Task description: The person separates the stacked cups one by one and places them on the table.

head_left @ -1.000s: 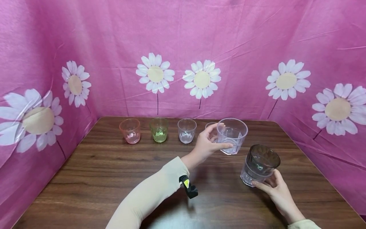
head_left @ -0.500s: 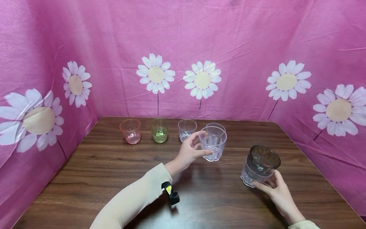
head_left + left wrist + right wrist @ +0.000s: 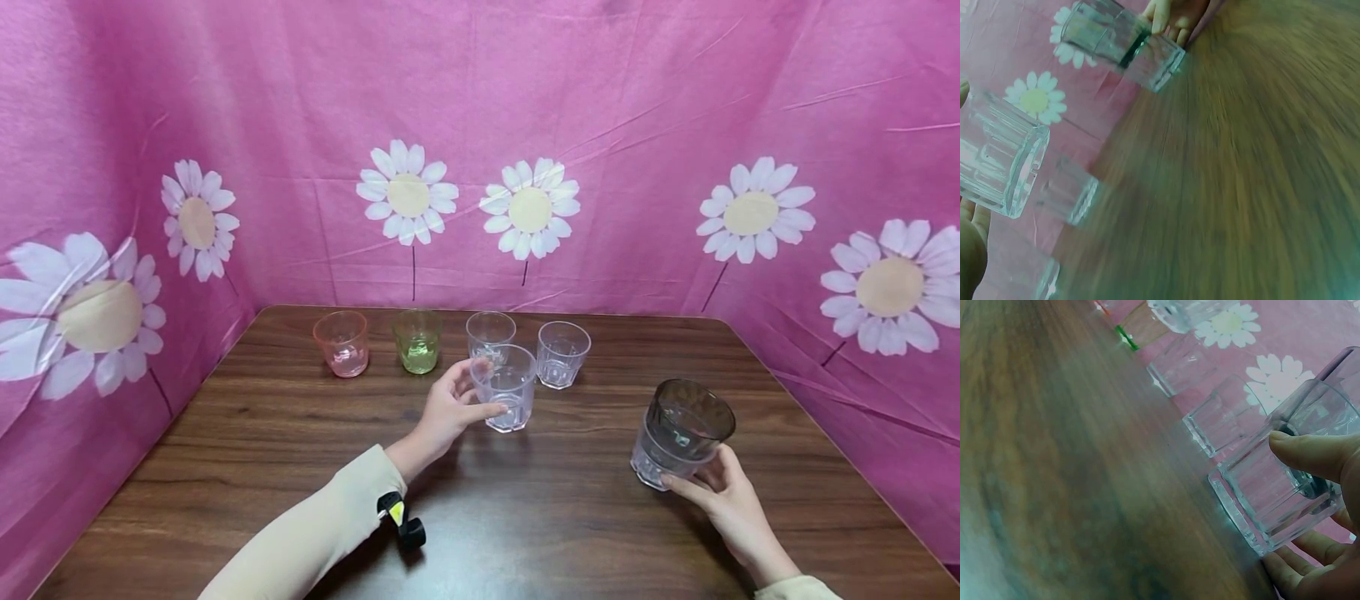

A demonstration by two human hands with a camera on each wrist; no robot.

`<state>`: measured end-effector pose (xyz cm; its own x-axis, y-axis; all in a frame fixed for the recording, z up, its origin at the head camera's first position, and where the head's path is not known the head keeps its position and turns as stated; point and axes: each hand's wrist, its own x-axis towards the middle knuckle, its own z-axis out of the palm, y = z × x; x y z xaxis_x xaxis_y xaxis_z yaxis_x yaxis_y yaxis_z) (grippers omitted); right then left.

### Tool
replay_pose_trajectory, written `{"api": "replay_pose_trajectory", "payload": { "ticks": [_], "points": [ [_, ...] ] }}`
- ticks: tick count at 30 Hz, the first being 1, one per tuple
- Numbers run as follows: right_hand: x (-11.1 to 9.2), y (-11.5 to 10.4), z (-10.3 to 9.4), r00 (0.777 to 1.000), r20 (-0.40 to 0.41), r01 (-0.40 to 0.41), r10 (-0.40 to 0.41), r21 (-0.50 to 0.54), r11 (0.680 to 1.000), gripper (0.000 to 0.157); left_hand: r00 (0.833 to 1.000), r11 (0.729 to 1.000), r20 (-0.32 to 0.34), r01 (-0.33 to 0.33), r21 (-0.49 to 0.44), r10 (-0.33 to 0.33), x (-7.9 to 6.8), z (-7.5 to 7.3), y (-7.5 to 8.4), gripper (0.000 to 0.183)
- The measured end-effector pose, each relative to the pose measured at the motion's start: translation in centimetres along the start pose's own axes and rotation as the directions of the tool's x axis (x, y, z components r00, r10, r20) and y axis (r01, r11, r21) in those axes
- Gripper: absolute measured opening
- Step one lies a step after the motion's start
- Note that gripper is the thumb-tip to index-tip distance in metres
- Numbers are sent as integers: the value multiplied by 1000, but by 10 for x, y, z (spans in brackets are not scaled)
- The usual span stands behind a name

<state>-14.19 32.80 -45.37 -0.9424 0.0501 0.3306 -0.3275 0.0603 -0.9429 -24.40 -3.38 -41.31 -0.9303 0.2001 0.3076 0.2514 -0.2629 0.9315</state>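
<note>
My left hand (image 3: 447,413) grips a clear cup (image 3: 507,390) from its left side, thumb in front. That cup is held upright above the table, in front of another clear cup (image 3: 491,327) that it partly hides. At the right, my right hand (image 3: 731,508) holds a clear cup (image 3: 1272,494) low on its side, and a dark grey cup (image 3: 688,417) sits nested inside it. In the right wrist view the thumb lies across the clear wall, with other fingers beneath. A further clear cup (image 3: 562,356) stands just right of the left hand's cup.
An orange-pink cup (image 3: 345,346) and a green cup (image 3: 418,343) stand toward the back left of the wooden table (image 3: 300,433). A pink curtain (image 3: 615,108) with printed daisies surrounds the table's back and sides.
My left hand has carried its clear cup leftward and a little nearer, uncovering the rear clear cup on the right. My right hand and the nested cups stay in place.
</note>
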Motion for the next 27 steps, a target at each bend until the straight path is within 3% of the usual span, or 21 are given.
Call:
{"api": "replay_pose_trajectory", "payload": {
  "ticks": [19, 27],
  "points": [
    [0, 1, 0, 999, -11, -39, 39, 0, 999, 68, 982, 999, -188, 9, 45, 0, -23, -64, 2, 72],
    [0, 1, -1, 999, -7, -35, 35, 2, 999, 67, 959, 996, -284, 28, 80, -4, -36, -95, 12, 67]
  ]
}}
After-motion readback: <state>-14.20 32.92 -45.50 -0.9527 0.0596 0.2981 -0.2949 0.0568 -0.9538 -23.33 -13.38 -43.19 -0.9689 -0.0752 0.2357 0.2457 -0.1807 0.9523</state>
